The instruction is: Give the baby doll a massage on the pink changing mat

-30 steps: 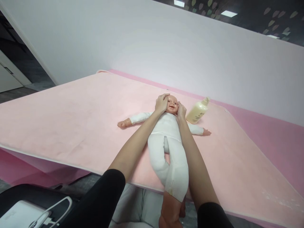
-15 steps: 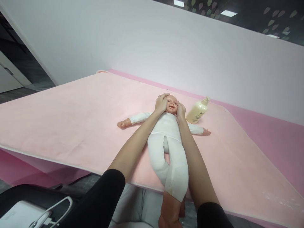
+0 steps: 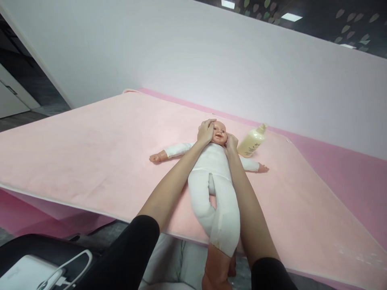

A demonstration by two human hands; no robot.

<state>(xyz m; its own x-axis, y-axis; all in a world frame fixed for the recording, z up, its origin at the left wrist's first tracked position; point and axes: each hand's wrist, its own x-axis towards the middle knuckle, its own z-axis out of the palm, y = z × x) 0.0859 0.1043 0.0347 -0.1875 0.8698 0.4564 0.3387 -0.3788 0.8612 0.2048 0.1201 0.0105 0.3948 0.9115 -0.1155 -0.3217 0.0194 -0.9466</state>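
Note:
A baby doll [image 3: 215, 163] with a white cloth body lies on its back, arms spread and feet hanging past the near table edge. My left hand [image 3: 206, 131] curves around the left side of its head, fingertips near the top. On the opposite side, my right hand [image 3: 232, 141] is curled against the head by the ear and jaw, its fingers partly hidden. The doll's face points up between both hands. A pale yellow pump bottle [image 3: 251, 141] leans just right of my right hand, behind the doll's arm.
A light pink mat [image 3: 90, 149] covers the table, with darker pink [image 3: 356, 181] beyond its right edge. A white wall [image 3: 181, 60] rises behind. At lower left, a white device [image 3: 28, 274] with a cable rests on a black surface.
My right hand has slid slightly right and down, from the doll's cheek toward its ear. The doll's head has shifted a little right. My left hand stays almost where it was.

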